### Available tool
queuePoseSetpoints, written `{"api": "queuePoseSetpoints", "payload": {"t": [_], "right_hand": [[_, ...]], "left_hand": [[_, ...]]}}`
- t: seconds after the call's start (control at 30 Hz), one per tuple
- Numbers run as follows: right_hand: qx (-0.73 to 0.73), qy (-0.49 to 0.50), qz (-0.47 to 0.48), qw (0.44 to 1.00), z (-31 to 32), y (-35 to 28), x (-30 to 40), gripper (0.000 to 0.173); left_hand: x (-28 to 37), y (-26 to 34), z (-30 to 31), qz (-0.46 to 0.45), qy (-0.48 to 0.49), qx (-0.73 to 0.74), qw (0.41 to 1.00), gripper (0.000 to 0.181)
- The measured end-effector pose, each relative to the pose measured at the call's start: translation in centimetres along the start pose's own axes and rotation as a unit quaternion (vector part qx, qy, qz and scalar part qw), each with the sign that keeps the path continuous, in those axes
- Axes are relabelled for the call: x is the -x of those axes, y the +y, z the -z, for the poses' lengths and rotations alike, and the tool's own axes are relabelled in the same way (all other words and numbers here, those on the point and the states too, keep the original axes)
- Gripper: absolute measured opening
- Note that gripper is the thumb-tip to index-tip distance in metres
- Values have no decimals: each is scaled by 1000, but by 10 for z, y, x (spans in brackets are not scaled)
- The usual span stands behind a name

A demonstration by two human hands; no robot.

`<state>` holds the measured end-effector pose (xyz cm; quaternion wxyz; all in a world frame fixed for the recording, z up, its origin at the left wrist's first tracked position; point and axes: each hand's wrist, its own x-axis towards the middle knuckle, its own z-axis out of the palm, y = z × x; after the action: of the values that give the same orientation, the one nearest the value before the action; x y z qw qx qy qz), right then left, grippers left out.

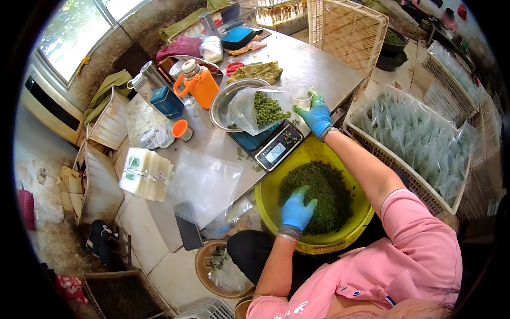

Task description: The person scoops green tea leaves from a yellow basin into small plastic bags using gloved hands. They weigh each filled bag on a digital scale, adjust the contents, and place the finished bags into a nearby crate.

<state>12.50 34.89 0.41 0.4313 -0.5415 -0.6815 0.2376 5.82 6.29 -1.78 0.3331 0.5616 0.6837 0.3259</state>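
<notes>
My left hand (pixel 299 209), in a blue glove with green-stained fingertips, rests with fingers apart on a heap of fine green plant material (pixel 326 199) inside a yellow plastic tub (pixel 360 227). In my gloved right hand (pixel 316 113) is a small clear plastic cup (pixel 301 95), held by its side at the table's edge. Left of it, a clear plastic bag (pixel 243 105) with green peppercorn-like clusters (pixel 267 108) lies in a steel bowl (pixel 217 107) on a digital scale (pixel 275 150) with a lit display. A few green bits lie on the scale.
On the metal table (pixel 318 60) stand an orange jug (pixel 203 85), a blue tin (pixel 167 102), stacked bags (pixel 145 175) and flat clear bags (pixel 203 179). A phone (pixel 188 227) lies at the edge. A crate (pixel 458 203) of filled bags is at right; a person (pixel 449 22) sits far off.
</notes>
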Motion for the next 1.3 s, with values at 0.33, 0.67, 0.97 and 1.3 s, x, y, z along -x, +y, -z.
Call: {"api": "queuePoseSetpoints", "payload": {"t": [0.33, 0.67, 0.97, 1.3], "right_hand": [[-41, -60, 154, 985, 92, -76, 29, 61], [110, -117, 273, 949, 137, -143, 48, 69], [197, -141, 261, 935, 131, -172, 40, 67], [176, -159, 244, 940, 135, -175, 37, 65]], "left_hand": [[6, 0, -3, -4, -40, -36, 999, 52], [10, -3, -10, -8, -43, -86, 995, 48], [13, -13, -7, -11, -29, -86, 996, 47], [14, -8, -4, -10, -45, -89, 995, 48]]}}
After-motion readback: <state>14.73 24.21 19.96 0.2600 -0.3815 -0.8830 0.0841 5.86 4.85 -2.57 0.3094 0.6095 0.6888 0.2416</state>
